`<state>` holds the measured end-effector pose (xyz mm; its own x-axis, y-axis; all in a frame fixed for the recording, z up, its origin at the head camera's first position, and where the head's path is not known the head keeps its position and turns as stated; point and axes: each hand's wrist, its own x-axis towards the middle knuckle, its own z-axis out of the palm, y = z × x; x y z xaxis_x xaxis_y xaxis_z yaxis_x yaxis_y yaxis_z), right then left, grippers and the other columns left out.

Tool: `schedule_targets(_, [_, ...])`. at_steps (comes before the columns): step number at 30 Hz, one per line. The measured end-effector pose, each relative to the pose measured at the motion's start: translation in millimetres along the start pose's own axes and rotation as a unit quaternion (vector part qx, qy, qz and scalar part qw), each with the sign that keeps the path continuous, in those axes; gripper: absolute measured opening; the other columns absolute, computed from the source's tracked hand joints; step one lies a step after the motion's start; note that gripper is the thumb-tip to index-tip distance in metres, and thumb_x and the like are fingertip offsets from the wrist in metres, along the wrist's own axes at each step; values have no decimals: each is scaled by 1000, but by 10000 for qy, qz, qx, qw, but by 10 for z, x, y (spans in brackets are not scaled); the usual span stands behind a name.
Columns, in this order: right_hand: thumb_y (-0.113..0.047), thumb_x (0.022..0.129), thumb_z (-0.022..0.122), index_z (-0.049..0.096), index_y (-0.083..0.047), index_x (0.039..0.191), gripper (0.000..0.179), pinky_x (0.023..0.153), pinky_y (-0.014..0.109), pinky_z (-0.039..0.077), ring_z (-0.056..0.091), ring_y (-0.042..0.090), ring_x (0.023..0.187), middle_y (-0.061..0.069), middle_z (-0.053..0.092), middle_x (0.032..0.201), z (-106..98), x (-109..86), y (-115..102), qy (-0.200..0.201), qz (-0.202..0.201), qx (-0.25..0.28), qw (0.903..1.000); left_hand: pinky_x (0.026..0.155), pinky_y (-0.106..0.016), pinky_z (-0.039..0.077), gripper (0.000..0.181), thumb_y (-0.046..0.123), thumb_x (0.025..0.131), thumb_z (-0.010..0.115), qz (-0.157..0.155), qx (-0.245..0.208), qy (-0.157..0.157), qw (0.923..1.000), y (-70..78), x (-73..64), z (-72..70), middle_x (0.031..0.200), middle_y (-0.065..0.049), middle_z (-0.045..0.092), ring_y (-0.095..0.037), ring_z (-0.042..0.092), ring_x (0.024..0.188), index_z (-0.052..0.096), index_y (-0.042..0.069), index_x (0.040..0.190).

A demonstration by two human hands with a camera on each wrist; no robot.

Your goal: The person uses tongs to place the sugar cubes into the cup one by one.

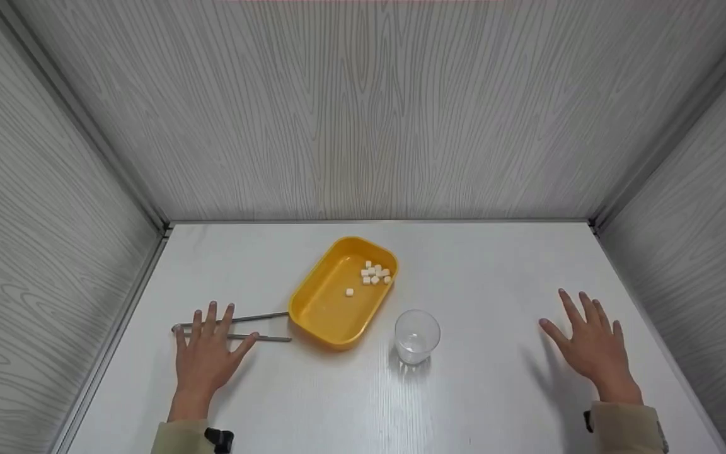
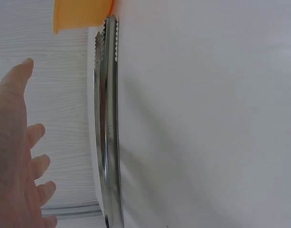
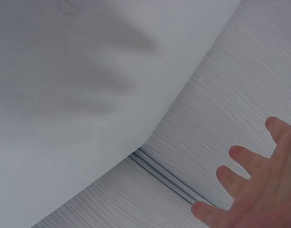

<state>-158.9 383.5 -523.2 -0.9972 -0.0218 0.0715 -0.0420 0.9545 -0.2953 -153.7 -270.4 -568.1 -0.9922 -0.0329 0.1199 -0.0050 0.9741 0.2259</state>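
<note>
My left hand (image 1: 205, 359) is held over metal tongs (image 1: 262, 317) with its fingers spread, holding nothing. In the left wrist view the tongs (image 2: 109, 118) show serrated tips, and the left hand (image 2: 14, 156) is apart from them. To the right of the tongs' tips, a yellow tray (image 1: 322, 306) contains several small white cubes (image 1: 375, 273), most of them bunched at its far right end. A clear glass (image 1: 416, 337) stands upright right of the tray. Over the table's right side, my right hand (image 1: 593, 347) hovers with spread fingers and nothing in it; the right wrist view shows this hand (image 3: 259, 190) too.
The white table (image 1: 483, 271) is enclosed by wood-grain panels at the back (image 1: 363, 126), left (image 1: 41, 221) and right (image 1: 703, 221). Grey metal strips run along the panel corners. Shadows of both hands fall on the tabletop.
</note>
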Motion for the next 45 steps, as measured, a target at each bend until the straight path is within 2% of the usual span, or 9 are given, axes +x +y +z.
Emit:
schedule_targets(3, [-57,98,47,19,-13,157,79,98,74,16,21,56,135,34,21,151,48,2,-55,68,-106,102,9999,108,-68,6,87,70,91,47,72,-77,-29,9999,16,-15,7,156,-24,23,-48,18,142,35,9,152])
schedule_targets(8, [-58,97,49,20,-11,156,81,93,72,28,27,56,132,33,22,151,144,-6,-156,-99,-166,458,9988,109,-67,8,89,71,90,46,177,-170,-164,9996,26,-36,42,157,-23,23,-46,18,142,34,8,152])
schedule_targets(13, [-64,93,51,19,-13,157,87,93,73,29,28,54,133,30,23,153,240,-7,-255,-333,-158,737,9966,108,-67,10,94,76,87,44,228,-123,-163,9995,9,-47,85,155,-24,26,-45,21,142,36,7,151])
schedule_targets(18, [-69,85,58,20,-17,157,96,95,72,28,29,51,134,27,25,153,354,0,-381,-528,-178,1011,9933,108,-67,11,94,72,86,54,273,-120,-87,9995,-24,-54,129,153,-24,31,-45,23,141,38,6,150])
schedule_targets(21, [-66,82,66,21,-20,157,99,97,69,30,31,48,135,24,27,154,446,-1,-483,-661,-179,1206,9903,108,-66,13,92,68,84,60,339,-94,-32,9994,-48,-48,149,152,-23,34,-45,25,140,39,5,148])
schedule_targets(26, [-53,79,78,22,-27,157,99,102,64,31,32,41,138,16,29,155,597,7,-707,-898,-247,1770,9798,107,-67,16,89,60,82,69,431,-106,50,9990,-114,-20,161,148,-25,39,-46,29,137,43,3,145])
schedule_targets(32, [-47,73,84,25,-32,155,102,104,60,30,35,34,138,11,34,154,736,52,-976,-1116,-486,2375,9637,106,-67,17,87,53,80,75,386,-138,-50,9991,-199,33,163,145,-28,41,-49,32,134,45,1,143])
schedule_targets(40, [-37,68,91,30,-28,154,107,107,58,28,34,33,139,10,39,151,874,98,-1277,-1294,-817,2713,9502,105,-68,19,87,46,78,79,359,-171,-284,9988,-251,83,170,144,-31,39,-52,31,133,44,-2,142])
schedule_targets(45, [-37,66,92,30,-23,154,109,108,58,27,33,34,140,10,39,151,944,120,-1413,-1291,-1106,2787,9452,105,-68,19,85,41,77,81,376,-284,-176,9987,-284,123,179,143,-31,41,-52,32,133,46,-2,141])
